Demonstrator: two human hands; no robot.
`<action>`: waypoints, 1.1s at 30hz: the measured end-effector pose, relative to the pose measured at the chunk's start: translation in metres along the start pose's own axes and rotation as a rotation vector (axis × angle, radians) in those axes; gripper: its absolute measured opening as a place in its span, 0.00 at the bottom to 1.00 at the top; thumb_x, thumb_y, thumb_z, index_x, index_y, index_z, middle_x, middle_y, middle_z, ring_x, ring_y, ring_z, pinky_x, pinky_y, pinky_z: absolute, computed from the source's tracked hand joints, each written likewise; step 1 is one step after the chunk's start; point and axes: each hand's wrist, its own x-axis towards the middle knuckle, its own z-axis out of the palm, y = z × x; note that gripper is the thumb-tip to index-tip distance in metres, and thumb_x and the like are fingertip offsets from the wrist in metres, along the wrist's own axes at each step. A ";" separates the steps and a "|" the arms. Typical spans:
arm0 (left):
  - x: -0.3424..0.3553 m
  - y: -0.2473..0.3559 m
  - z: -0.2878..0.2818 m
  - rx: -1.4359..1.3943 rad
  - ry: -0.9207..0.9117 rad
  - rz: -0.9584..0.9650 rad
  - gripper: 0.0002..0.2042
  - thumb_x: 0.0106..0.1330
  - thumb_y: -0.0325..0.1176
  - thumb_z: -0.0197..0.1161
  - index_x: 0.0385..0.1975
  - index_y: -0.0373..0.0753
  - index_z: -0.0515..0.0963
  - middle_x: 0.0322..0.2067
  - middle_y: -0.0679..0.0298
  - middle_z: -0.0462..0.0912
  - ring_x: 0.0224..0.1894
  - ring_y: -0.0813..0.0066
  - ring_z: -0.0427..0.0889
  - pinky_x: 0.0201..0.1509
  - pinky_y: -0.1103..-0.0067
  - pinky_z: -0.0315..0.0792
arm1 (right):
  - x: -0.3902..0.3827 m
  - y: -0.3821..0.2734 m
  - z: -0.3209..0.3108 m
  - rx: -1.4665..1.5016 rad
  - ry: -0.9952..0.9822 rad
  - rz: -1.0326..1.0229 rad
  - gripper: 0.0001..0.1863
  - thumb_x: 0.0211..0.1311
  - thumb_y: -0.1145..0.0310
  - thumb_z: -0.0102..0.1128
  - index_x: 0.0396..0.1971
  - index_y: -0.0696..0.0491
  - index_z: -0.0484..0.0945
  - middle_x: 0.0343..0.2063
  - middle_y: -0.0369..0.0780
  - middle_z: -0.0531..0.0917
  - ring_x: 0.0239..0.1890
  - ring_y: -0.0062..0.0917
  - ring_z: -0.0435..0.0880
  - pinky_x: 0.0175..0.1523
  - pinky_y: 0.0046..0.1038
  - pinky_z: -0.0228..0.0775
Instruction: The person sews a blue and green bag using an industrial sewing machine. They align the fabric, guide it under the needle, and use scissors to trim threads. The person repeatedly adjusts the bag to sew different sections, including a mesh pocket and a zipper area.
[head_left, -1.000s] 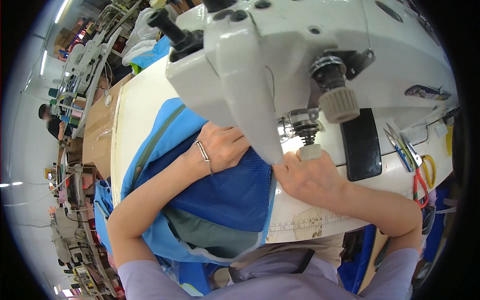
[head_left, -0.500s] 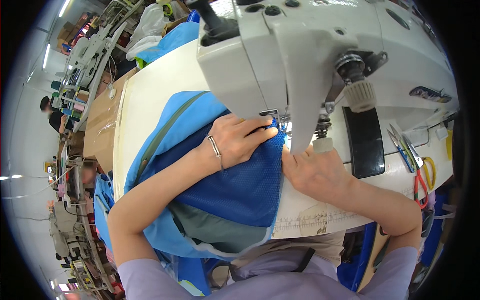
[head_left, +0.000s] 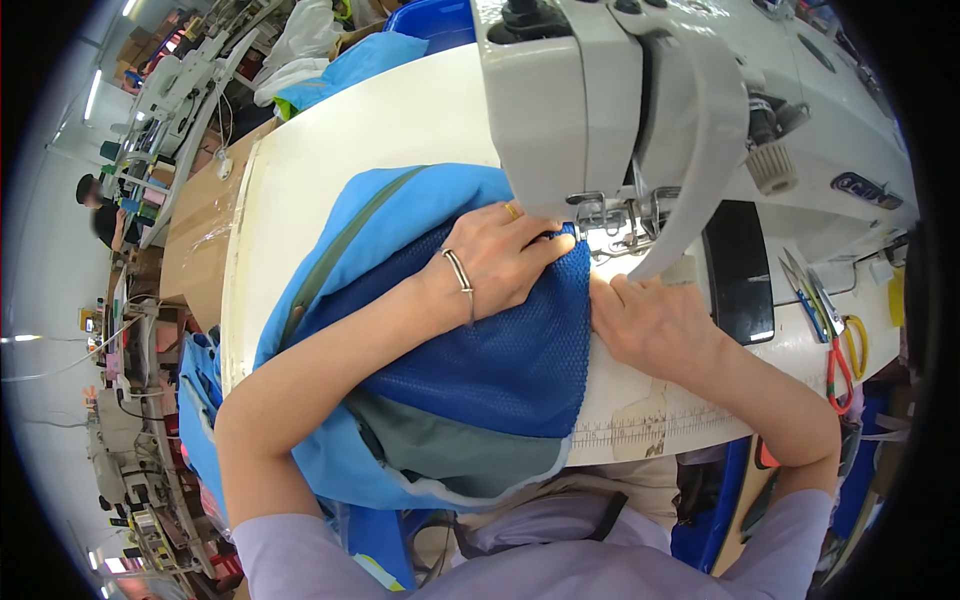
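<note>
A white sewing machine (head_left: 540,110) hangs over a pale worktop, its lit presser foot (head_left: 628,245) just right of my left hand. My left hand (head_left: 490,262), wearing a bracelet and ring, rests on dark blue mesh (head_left: 480,370) with its fingers apart and bent, tips near the foot. The mesh lies on a light blue garment (head_left: 350,215) with grey-green panels. My right hand (head_left: 650,320) is curled at the mesh's right edge, below the foot, pinching it; its fingertips are partly hidden.
A black phone-like slab (head_left: 740,290) and scissors (head_left: 840,340) lie to the right. A cardboard sheet (head_left: 195,245) borders the worktop's left side. Blue fabric (head_left: 370,65) and a blue bin (head_left: 432,22) are at the back. A person (head_left: 104,215) is at another station, far left.
Both hands and the mesh have moved away from my body and rightward in the picture, my left fingers now beside the presser foot. The view has shifted, showing more of the needle area.
</note>
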 end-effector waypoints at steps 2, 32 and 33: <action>0.000 0.003 0.000 -0.041 0.023 0.005 0.13 0.52 0.24 0.67 0.39 0.41 0.84 0.41 0.63 0.82 0.43 0.64 0.83 0.46 0.71 0.80 | 0.000 0.000 -0.002 0.010 -0.007 0.013 0.07 0.58 0.67 0.63 0.26 0.53 0.75 0.15 0.32 0.74 0.14 0.22 0.78 0.17 0.27 0.65; -0.019 0.047 -0.041 -0.450 -0.106 -0.402 0.09 0.67 0.25 0.62 0.45 0.32 0.84 0.49 0.55 0.88 0.57 0.55 0.84 0.62 0.67 0.75 | -0.014 -0.002 0.005 -0.009 0.041 -0.052 0.23 0.52 0.70 0.64 0.51 0.60 0.82 0.19 0.30 0.73 0.21 0.18 0.77 0.24 0.22 0.66; -0.020 0.048 -0.041 -0.473 -0.102 -0.414 0.09 0.68 0.24 0.61 0.45 0.32 0.84 0.49 0.55 0.88 0.57 0.55 0.84 0.62 0.67 0.75 | -0.013 -0.002 0.004 -0.005 0.045 -0.045 0.23 0.52 0.70 0.64 0.51 0.60 0.82 0.19 0.30 0.73 0.21 0.18 0.77 0.24 0.22 0.66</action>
